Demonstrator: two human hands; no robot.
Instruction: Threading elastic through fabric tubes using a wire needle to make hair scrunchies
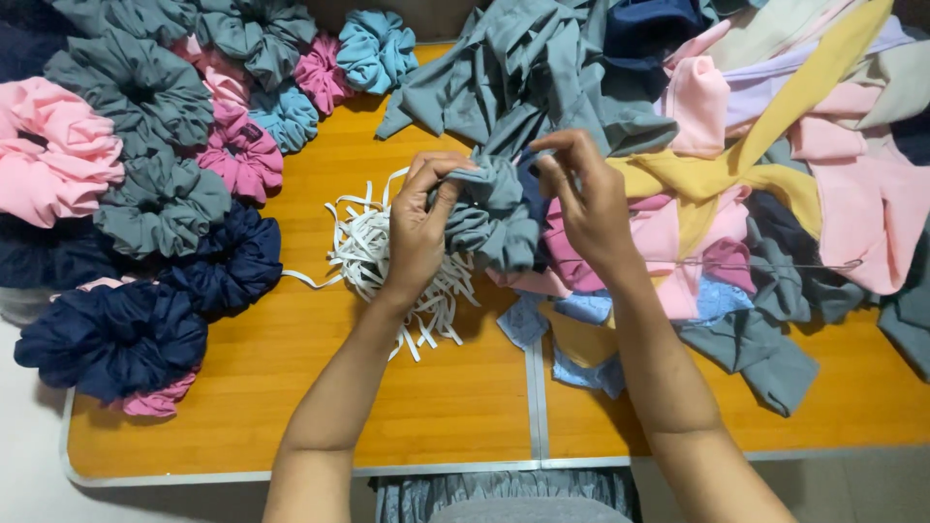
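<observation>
Now, left hand point(418, 225) grip and right hand point(584, 199) grip both grasping grey scrunchie point(492, 215)

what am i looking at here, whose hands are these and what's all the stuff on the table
This is one picture from a camera worn on a person's head, looking down at their own two bare hands. There is no machine. The left hand and right hand together hold a bunched grey fabric piece above an orange wooden table. Under the hands lies a heap of white elastic strips. To the left sit finished scrunchies in grey, pink, navy and light blue. To the right is a pile of loose fabric pieces in grey, pink, yellow and blue.
</observation>
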